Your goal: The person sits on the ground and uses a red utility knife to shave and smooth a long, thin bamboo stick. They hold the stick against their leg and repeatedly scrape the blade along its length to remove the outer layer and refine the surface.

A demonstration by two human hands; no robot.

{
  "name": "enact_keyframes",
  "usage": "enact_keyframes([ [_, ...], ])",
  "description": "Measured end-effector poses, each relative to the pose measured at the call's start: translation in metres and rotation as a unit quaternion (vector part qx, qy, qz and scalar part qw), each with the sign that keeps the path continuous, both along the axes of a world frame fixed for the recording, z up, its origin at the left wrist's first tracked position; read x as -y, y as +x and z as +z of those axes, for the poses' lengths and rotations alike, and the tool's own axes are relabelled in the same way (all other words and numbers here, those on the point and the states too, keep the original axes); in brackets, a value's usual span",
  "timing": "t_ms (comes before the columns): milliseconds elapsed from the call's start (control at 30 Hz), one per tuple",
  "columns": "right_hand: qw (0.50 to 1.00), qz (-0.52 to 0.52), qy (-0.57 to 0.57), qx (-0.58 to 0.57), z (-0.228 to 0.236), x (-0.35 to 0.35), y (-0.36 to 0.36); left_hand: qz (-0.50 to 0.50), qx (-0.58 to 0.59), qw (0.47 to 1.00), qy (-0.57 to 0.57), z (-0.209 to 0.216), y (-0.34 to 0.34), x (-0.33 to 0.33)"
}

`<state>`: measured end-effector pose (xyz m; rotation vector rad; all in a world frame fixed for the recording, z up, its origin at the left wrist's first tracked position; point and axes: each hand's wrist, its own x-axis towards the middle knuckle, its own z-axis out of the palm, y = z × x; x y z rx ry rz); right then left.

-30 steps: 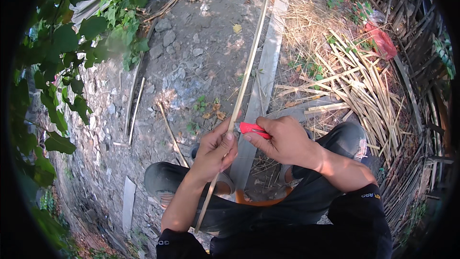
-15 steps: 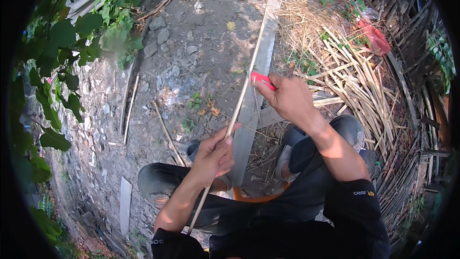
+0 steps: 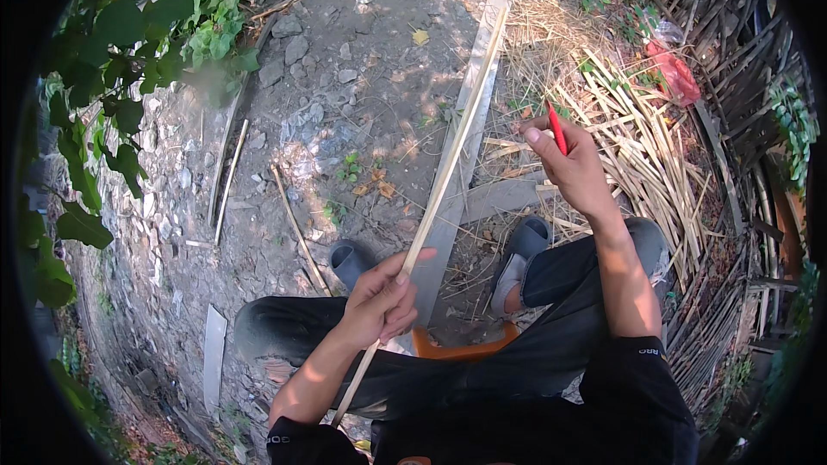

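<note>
A long, thin bamboo strip (image 3: 452, 159) runs aslant from beside my lap up over the grey plank (image 3: 438, 280). My left hand (image 3: 377, 301) is closed round its lower part, thumb on top. To the right, apart from the strip, my right hand (image 3: 575, 164) grips a red utility knife (image 3: 556, 129), seen edge-on; its blade cannot be made out. Below that hand a second grey board (image 3: 504, 198) lies across the ground.
A heap of split bamboo strips (image 3: 655, 164) lies at the right, with pale shavings (image 3: 538, 39) beyond it. A red plastic bag (image 3: 674, 73) rests near the stick fence (image 3: 741, 26). Leafy branches (image 3: 112, 26) hang at the left. Beneath me shows an orange stool (image 3: 465, 349).
My right hand has moved right, away from the strip, and turned the knife edge-on. My left hand keeps hold of the strip, whose upper end has shifted right.
</note>
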<state>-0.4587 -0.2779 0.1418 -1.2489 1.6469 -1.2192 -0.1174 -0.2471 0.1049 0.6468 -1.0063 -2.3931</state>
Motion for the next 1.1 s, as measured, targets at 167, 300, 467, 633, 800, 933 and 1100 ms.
enact_keyframes([
  [167,0.988,0.133,0.047,0.057,0.018,0.005,0.049,-0.025,-0.018,1.000,0.006,0.009,-0.016,0.007],
  [300,0.988,0.150,-0.001,0.047,0.021,0.017,0.058,-0.020,-0.044,0.998,-0.031,0.006,-0.034,0.009],
  [467,0.996,0.069,-0.015,0.058,0.040,0.026,0.050,0.024,-0.009,0.992,-0.121,0.012,-0.041,0.004],
  [633,0.989,0.109,-0.027,-0.101,0.041,0.014,0.062,0.106,0.044,0.986,-0.121,-0.006,-0.030,0.007],
  [800,0.970,0.213,-0.064,-0.093,0.017,-0.002,0.072,0.155,0.111,0.963,-0.190,-0.007,-0.021,0.011],
  [933,0.963,0.241,-0.092,-0.079,-0.004,-0.009,0.068,0.129,0.172,0.956,-0.200,0.006,-0.022,0.009],
  [1100,0.978,0.195,-0.013,-0.071,0.002,-0.012,0.058,0.115,0.182,0.957,-0.194,-0.001,-0.027,0.000],
])
